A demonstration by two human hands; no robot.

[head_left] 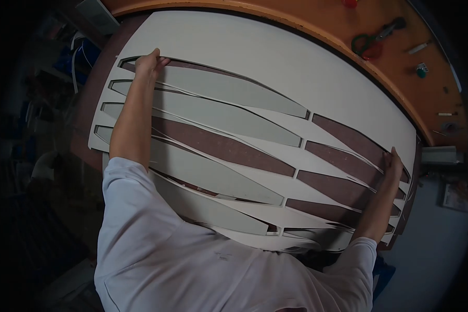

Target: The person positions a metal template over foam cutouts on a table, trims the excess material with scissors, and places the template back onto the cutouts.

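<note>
Head view. Large white cut-out sheet [285,122] spread across the middle of the clock, slotted with long tapering openings in two columns. Left hand [148,63] near eleven o'clock, at the upper edge of the top slot; thumb and fingers in a narrow pinch on that edge. Right hand [393,165] at three o'clock, at the far end of the other column, fingers likewise closed on the sheet's edge as far as I can make out. Both arms stretched up from a white shirt [151,234] at six.

Pale grey pieces [213,174] show in most slots of the nine o'clock side; dark red-brown surface [223,150] shows through one there and through several toward three. Orange bench [317,28] curves beyond, from twelve to two; on it, near two, scissors [368,47] with green and red handles, close to a green-capped bottle [422,69].
</note>
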